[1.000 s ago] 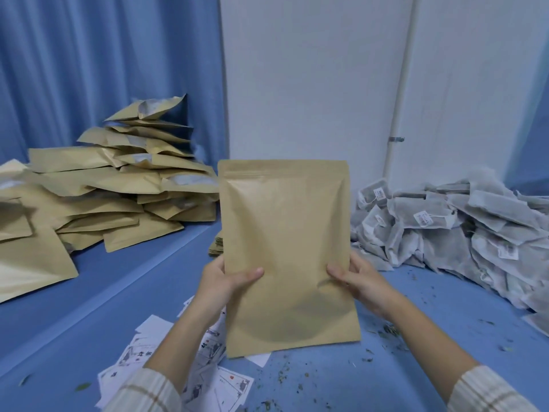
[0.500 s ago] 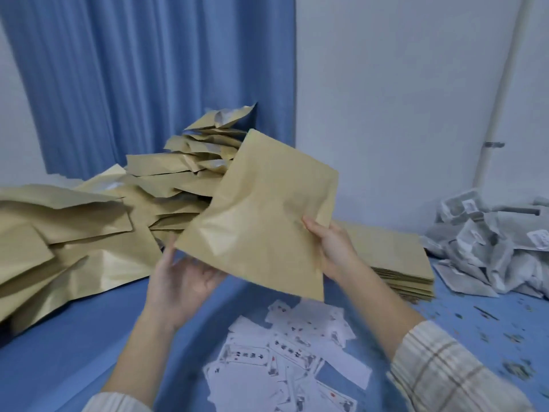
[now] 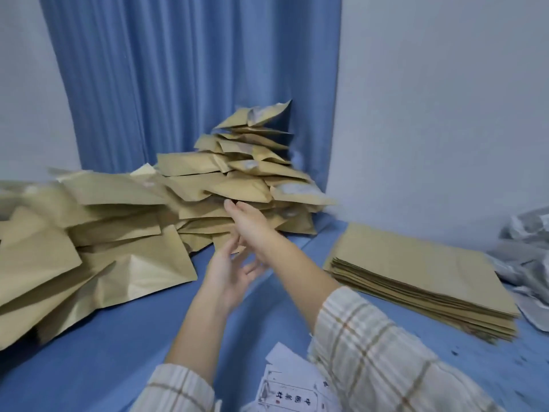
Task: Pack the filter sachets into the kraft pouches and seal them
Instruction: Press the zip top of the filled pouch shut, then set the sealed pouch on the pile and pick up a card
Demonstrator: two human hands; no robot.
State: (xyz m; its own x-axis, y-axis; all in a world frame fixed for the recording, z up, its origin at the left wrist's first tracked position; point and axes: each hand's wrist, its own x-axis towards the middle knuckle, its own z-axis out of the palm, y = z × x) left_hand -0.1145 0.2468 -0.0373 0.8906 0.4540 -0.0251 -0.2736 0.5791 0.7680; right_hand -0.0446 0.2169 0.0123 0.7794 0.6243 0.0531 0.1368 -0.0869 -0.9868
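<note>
Reaching forward, right hand (image 3: 248,221) touches the pouch pile (image 3: 237,185), fingers extended; left hand (image 3: 228,272) hangs relaxed just below.

A heap of filled kraft pouches (image 3: 208,197), tan, puffed and creased, sprawls from the left edge to the centre of the frame, rising to a peak against the blue curtain. At centre right a neat stack of flat, empty kraft pouches (image 3: 421,272) lies on the blue surface. Grey filter sachets (image 3: 528,251) pile at the right edge.

Matt, creased kraft-paper pouches (image 3: 118,233) on smooth blue cloth (image 3: 118,337).
</note>
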